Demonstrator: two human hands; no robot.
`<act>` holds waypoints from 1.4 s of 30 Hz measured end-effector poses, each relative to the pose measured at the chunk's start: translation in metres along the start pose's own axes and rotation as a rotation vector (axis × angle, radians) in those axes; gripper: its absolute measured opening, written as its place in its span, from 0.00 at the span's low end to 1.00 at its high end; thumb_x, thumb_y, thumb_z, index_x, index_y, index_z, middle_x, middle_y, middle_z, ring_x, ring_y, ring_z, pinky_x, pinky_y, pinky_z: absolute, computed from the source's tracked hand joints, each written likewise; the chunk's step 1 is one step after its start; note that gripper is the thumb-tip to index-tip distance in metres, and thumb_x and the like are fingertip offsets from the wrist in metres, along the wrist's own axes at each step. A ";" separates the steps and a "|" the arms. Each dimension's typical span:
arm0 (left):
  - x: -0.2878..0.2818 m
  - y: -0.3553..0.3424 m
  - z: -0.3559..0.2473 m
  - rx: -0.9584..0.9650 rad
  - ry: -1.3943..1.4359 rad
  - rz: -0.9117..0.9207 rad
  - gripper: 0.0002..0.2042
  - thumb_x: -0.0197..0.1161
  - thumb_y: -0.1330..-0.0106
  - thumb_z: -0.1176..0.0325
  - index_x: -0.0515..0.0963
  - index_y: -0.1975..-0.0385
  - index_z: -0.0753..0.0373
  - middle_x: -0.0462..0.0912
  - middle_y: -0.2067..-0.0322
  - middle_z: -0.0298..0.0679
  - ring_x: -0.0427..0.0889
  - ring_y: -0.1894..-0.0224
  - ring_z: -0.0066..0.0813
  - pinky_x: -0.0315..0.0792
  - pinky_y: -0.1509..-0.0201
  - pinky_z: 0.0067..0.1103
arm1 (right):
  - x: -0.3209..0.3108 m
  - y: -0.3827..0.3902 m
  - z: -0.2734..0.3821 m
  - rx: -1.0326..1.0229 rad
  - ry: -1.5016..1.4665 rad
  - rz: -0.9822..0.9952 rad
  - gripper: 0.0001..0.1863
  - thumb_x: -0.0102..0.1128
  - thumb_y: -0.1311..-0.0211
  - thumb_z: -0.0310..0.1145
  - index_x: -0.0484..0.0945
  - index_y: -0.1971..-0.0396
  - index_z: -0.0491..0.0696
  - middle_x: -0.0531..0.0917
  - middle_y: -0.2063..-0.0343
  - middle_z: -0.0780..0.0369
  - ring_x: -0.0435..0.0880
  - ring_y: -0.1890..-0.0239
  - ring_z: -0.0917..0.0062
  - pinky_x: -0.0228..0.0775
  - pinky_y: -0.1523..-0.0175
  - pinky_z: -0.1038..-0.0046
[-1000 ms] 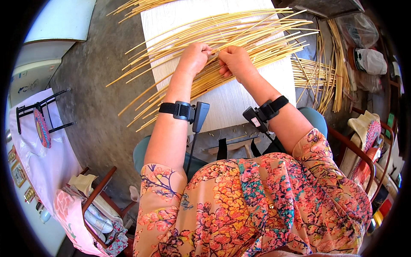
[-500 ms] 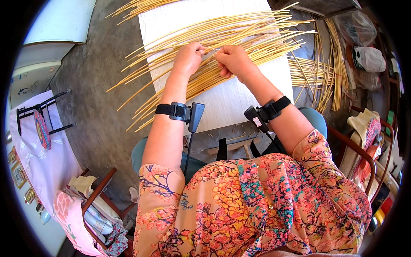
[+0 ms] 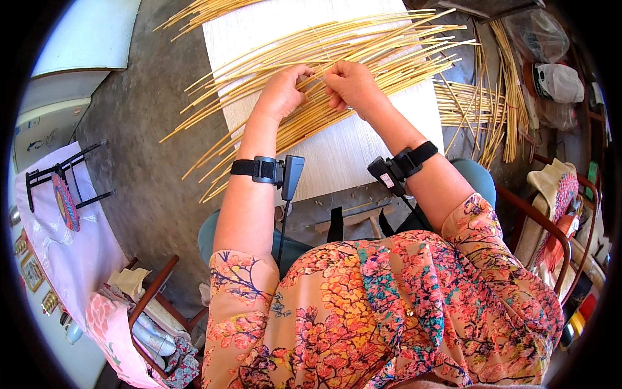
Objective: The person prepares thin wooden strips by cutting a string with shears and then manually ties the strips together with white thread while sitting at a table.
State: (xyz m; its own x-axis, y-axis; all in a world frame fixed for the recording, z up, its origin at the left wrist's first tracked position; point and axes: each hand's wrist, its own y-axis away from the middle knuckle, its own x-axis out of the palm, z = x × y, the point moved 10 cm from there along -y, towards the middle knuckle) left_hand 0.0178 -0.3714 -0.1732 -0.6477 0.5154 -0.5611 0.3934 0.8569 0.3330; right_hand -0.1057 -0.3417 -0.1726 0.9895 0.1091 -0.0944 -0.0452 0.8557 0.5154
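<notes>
Long straw-coloured sticks [image 3: 376, 48] lie fanned across a white wood-grain tabletop [image 3: 337, 162], crossed by a thin pale cord [image 3: 319, 40]. My left hand [image 3: 282, 92] is at the middle of the sticks, its fingers curled at them; what they hold, if anything, is too small to tell. Just to its right, my right hand [image 3: 351, 89] pinches at the thin cord, knuckles up, its lower fingers bent over the sticks. Both forearms wear black straps with small devices.
More stick bundles lie at the far left [image 3: 188, 14] and right [image 3: 505, 97]. Chairs with cushions [image 3: 152, 292] [image 3: 544, 214], a cloth-covered surface [image 3: 78, 253] with a black folding stand, a white cabinet [image 3: 84, 35] and plastic bags [image 3: 557, 81] surround me.
My left hand has shifted a little left, its thumb dropping away from the index fingertip. My right hand has risen slightly. The sticks and table appear slightly further left in the view.
</notes>
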 end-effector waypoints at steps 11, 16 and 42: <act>-0.008 0.000 0.011 -0.088 0.079 -0.021 0.12 0.59 0.44 0.79 0.75 0.59 0.63 0.79 0.67 0.38 0.76 0.64 0.26 0.70 0.58 0.22 | 0.002 -0.001 -0.002 0.003 -0.009 0.009 0.07 0.53 0.41 0.31 0.73 0.73 0.42 0.77 0.82 0.65 0.76 0.86 0.84 0.67 0.84 0.83; -0.008 -0.002 0.012 -0.079 0.112 -0.043 0.10 0.59 0.42 0.76 0.76 0.60 0.64 0.80 0.68 0.38 0.76 0.64 0.25 0.70 0.58 0.21 | 0.002 -0.001 -0.002 0.008 0.011 0.006 0.07 0.54 0.41 0.31 0.73 0.73 0.42 0.77 0.82 0.65 0.76 0.86 0.84 0.67 0.84 0.83; -0.010 -0.003 0.014 -0.141 -0.023 -0.085 0.08 0.59 0.40 0.69 0.78 0.64 0.65 0.81 0.70 0.38 0.77 0.68 0.25 0.70 0.60 0.21 | -0.023 0.002 0.031 -0.199 -0.114 -0.134 0.04 0.54 0.40 0.26 0.73 0.68 0.42 0.77 0.77 0.65 0.77 0.79 0.85 0.66 0.77 0.85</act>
State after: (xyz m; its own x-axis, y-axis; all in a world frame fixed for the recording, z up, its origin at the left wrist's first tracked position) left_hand 0.0322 -0.3788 -0.1792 -0.6588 0.4421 -0.6087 0.2415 0.8906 0.3854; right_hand -0.1242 -0.3580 -0.1430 0.9970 -0.0600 -0.0484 0.0726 0.9426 0.3259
